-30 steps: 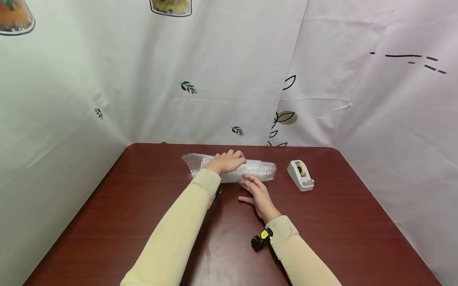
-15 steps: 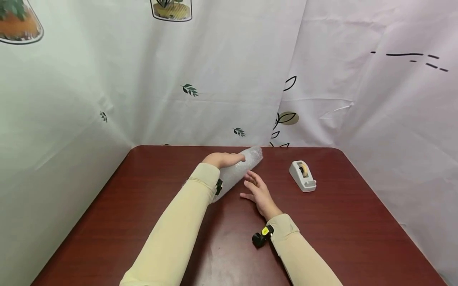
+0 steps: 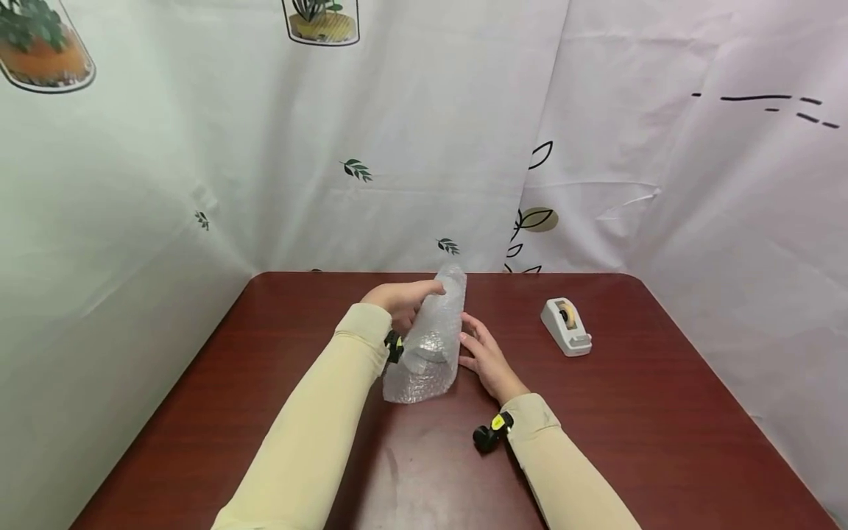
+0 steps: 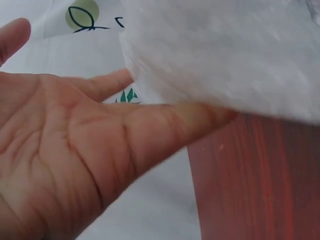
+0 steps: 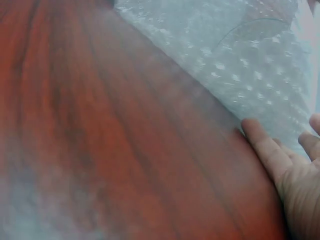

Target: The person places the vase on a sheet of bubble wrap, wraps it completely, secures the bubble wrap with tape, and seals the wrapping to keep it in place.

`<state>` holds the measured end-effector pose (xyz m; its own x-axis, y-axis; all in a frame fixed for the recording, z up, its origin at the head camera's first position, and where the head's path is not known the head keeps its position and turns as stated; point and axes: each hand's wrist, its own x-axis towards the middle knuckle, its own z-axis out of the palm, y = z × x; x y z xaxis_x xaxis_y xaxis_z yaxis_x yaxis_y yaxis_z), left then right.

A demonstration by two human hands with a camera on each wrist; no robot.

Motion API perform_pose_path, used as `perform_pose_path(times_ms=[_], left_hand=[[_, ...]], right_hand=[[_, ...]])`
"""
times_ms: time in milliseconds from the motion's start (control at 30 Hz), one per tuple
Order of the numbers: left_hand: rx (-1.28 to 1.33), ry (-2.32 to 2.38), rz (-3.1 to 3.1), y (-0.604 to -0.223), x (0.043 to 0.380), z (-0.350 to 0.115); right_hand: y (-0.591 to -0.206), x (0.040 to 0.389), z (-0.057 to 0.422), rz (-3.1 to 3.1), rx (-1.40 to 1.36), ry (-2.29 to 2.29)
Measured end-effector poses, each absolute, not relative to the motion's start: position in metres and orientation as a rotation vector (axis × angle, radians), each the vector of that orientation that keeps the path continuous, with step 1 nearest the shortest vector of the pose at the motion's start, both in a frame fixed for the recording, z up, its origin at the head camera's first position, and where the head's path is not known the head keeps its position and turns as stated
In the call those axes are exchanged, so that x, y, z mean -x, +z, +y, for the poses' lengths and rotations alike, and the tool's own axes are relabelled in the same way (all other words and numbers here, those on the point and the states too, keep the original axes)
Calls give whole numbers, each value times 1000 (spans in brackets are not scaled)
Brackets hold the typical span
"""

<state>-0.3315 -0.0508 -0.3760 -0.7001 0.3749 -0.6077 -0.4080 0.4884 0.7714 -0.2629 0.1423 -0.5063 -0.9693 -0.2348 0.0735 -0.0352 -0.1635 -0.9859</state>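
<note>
A roll-like bundle of clear bubble wrap (image 3: 430,335) slants away across the far middle of the table, its far end up against the curtain in the head view. What lies inside cannot be made out. My left hand (image 3: 400,300) holds the bundle's upper left side, one digit across the wrap and others partly behind it. In the left wrist view that hand's palm shows, with fingertips hidden by the wrap. The right hand (image 3: 490,361) has its fingers spread, fingertips touching the bundle's right side. The right wrist view shows these fingers (image 5: 262,142) along the wrap's edge.
A white tape dispenser (image 3: 566,327) with a roll of tape stands to the right of the bundle. The dark red wooden table (image 3: 629,412) reaches back to a white printed curtain (image 3: 424,132), which also hangs at both sides.
The bundle has turned from lying crosswise to pointing away from me, and its wider loose end has swung near. My left hand has shifted slightly left; the right hand's fingertips now meet the wrap.
</note>
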Motion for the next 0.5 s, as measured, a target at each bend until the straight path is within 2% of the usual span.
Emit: perform_pose_path(times_ms=[167,500], left_hand=[[-146,1327,2008,-388,335,-60],[-227,1538,1965,-424,331,-74]], right_hand=[[-507,264,144,1957,317,-2295],[-508,265,145,1999,368,-2299]])
